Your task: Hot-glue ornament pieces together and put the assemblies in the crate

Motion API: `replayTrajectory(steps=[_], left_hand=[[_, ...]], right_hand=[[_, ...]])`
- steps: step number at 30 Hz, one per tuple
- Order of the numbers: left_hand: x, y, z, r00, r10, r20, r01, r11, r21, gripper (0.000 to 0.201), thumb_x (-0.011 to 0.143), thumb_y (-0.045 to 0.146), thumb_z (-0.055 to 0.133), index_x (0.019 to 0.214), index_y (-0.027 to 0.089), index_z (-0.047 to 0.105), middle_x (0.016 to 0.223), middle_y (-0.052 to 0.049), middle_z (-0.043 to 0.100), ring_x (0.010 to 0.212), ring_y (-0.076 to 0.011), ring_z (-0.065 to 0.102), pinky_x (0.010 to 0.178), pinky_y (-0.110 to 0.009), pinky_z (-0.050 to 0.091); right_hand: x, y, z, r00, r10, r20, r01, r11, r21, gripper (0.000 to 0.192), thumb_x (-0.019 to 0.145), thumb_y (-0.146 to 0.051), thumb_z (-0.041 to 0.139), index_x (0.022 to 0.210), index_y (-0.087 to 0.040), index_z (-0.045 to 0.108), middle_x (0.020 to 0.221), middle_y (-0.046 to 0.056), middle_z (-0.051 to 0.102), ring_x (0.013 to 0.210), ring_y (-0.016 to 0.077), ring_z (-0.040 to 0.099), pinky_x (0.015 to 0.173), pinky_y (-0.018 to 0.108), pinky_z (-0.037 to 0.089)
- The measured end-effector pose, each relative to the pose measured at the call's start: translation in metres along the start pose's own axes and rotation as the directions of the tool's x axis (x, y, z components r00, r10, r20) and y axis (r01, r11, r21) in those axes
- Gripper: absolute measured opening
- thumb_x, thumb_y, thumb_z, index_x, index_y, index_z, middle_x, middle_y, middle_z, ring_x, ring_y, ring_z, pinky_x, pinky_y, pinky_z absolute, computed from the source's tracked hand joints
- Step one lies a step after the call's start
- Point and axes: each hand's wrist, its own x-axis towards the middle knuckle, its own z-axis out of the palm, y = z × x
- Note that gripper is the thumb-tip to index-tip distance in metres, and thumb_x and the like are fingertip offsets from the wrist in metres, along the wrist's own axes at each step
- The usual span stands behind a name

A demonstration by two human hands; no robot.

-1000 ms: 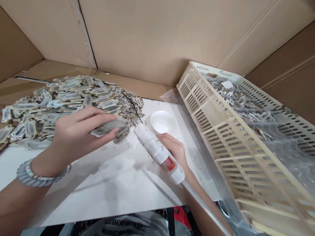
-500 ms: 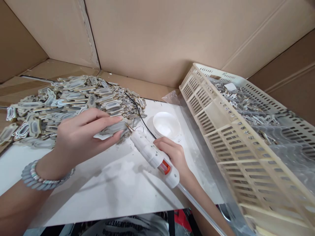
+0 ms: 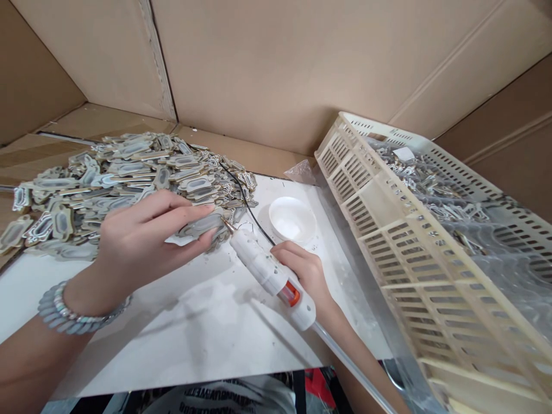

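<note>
Between thumb and fingers, my left hand [image 3: 146, 236] pinches a flat grey oblong plate with a pale rim [image 3: 200, 225]. My right hand [image 3: 302, 267] is wrapped round a white hot glue gun [image 3: 263, 267], its fingers partly hidden behind the body. The gun's metal nozzle points up and left and meets the plate's right end; whether it touches cannot be made out. A clear glue stick [image 3: 345, 359] sticks out of the gun's rear. Just behind my left hand lies a big heap of similar plates [image 3: 129, 167].
A white bowl [image 3: 293, 221] stands beyond my right hand. On the right, a cream slatted plastic crate [image 3: 388, 241] holds metal pieces between clear layers. A black cord [image 3: 248, 204] runs across the heap to the gun. Cardboard walls [image 3: 259, 75] enclose the white table [image 3: 181, 345].
Almost nothing differs. The whole view has shifted very slightly, while both hands, the plate and the glue gun keep their positions relative to each other.
</note>
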Motion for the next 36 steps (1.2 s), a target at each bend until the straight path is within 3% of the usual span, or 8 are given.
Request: replayTrajectory(steps=[13,19,22,25,27,29,33,36], left_hand=[[-0.002,-0.002,0.0,0.999,-0.037,-0.012,0.036,0.995,-0.092,0.021,0.085,0.024,0.077,0.102,0.015,0.067,0.077,0.003,0.06,0.06,-0.005,0.048,0.048,-0.019,0.033],[0.0,0.0,0.001,0.994,-0.109,0.025,0.112,0.976,-0.189,0.015,0.088,0.026,0.073,0.1,0.019,0.068,0.076,0.004,0.06,0.057,-0.0047,0.044,0.051,-0.02,0.037],[-0.002,-0.008,0.005,0.972,-0.228,0.061,0.235,0.961,-0.145,0.016,0.089,0.033,0.069,0.099,0.02,0.071,0.079,0.003,0.062,0.06,-0.0071,0.049,0.055,-0.022,0.041],[-0.006,-0.026,0.011,0.901,-0.425,0.086,0.43,0.902,-0.046,0.033,0.091,0.049,0.063,0.096,0.018,0.074,0.086,-0.002,0.065,0.076,-0.0146,0.058,0.072,-0.03,0.05],[-0.009,-0.04,0.014,0.828,-0.55,0.104,0.55,0.834,0.036,0.048,0.09,0.059,0.057,0.1,0.015,0.075,0.092,-0.006,0.065,0.088,-0.0206,0.059,0.087,-0.04,0.05],[-0.013,-0.053,0.015,0.752,-0.653,0.093,0.642,0.757,0.124,0.059,0.09,0.065,0.052,0.105,0.013,0.074,0.098,-0.009,0.064,0.099,-0.0264,0.058,0.098,-0.05,0.044],[-0.019,-0.067,0.012,0.619,-0.784,0.042,0.759,0.611,0.224,0.062,0.09,0.064,0.049,0.119,0.013,0.069,0.116,-0.014,0.062,0.119,-0.0368,0.048,0.105,-0.063,0.031],[-0.023,-0.072,0.011,0.574,-0.818,0.032,0.79,0.563,0.243,0.059,0.09,0.061,0.048,0.121,0.015,0.068,0.122,-0.014,0.06,0.124,-0.0392,0.043,0.104,-0.064,0.026]], right_hand=[[0.001,0.0,-0.003,0.999,0.023,-0.027,-0.023,1.0,0.005,0.013,0.075,-0.011,0.05,0.071,-0.019,0.059,0.074,0.002,0.062,0.064,0.0126,0.06,0.057,0.021,0.044],[0.001,0.004,-0.003,0.989,0.051,-0.14,-0.056,0.998,-0.032,0.01,0.077,-0.013,0.057,0.07,-0.02,0.057,0.077,0.0,0.062,0.064,0.0118,0.058,0.057,0.021,0.043],[0.001,0.006,-0.004,0.967,0.093,-0.239,-0.11,0.992,-0.056,0.008,0.077,-0.017,0.062,0.073,-0.021,0.058,0.078,-0.001,0.062,0.067,0.0128,0.057,0.06,0.023,0.044],[0.002,0.007,-0.008,0.877,0.242,-0.415,-0.265,0.964,0.001,0.01,0.077,-0.026,0.068,0.077,-0.021,0.06,0.077,-0.001,0.06,0.067,0.0142,0.055,0.062,0.026,0.044],[0.002,0.008,-0.013,0.76,0.409,-0.504,-0.38,0.91,0.166,0.02,0.075,-0.035,0.072,0.083,-0.021,0.061,0.073,-0.004,0.056,0.062,0.0128,0.051,0.058,0.026,0.041],[-0.002,0.009,-0.017,0.647,0.551,-0.527,-0.396,0.833,0.386,0.028,0.073,-0.04,0.076,0.088,-0.021,0.061,0.069,-0.007,0.052,0.057,0.0099,0.046,0.054,0.023,0.037],[-0.018,0.009,-0.02,0.523,0.744,-0.416,-0.248,0.6,0.761,0.032,0.07,-0.038,0.083,0.085,-0.021,0.06,0.082,-0.005,0.058,0.057,0.0053,0.048,0.054,0.021,0.043],[-0.033,0.009,-0.014,0.426,0.87,-0.249,-0.198,0.359,0.912,0.037,0.065,-0.037,0.088,0.09,-0.021,0.065,0.098,-0.003,0.063,0.06,0.0041,0.054,0.056,0.02,0.051]])
